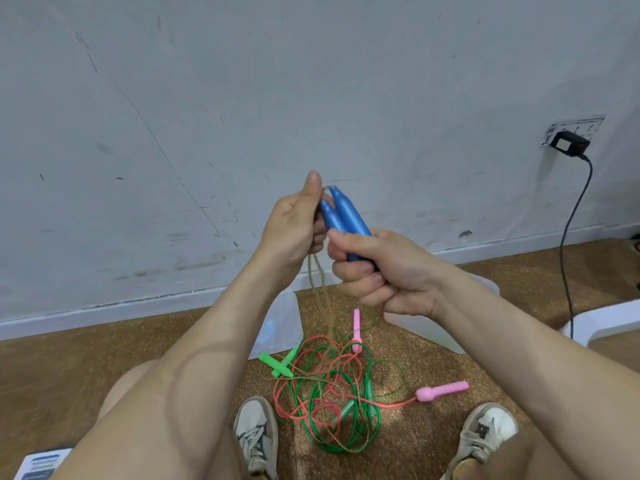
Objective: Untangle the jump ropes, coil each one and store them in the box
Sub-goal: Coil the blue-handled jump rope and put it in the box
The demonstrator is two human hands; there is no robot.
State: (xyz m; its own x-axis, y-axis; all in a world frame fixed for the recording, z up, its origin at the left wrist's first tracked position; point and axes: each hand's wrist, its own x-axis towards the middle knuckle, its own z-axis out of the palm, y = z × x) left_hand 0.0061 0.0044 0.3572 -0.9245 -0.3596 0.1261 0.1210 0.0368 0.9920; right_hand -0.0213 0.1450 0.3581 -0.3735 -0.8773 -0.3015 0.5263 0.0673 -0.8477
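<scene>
The right hand (381,271) is clamped in a fist round the lower ends of the two blue handles (343,216), thumb laid across them, so both handles stand side by side and tilt up and away from the knuckles. Pairing them like this probably gives the rope one fixed end to coil from. The left hand (294,230) sits just beside the handle tips, thumb straight up. Its fingers curl out of sight behind the palm, so I cannot tell whether they pinch the glittery rope (320,289). That rope hangs in two strands from under the left fingers down into the tangle (329,393) on the floor, well below both hands, so it is not yet free. There it is wound in with a red rope and a green one; pink handles (443,391) and green handles (277,365) lie at the tangle's edges. The clear box (422,329) waits on the floor beneath the right wrist.
</scene>
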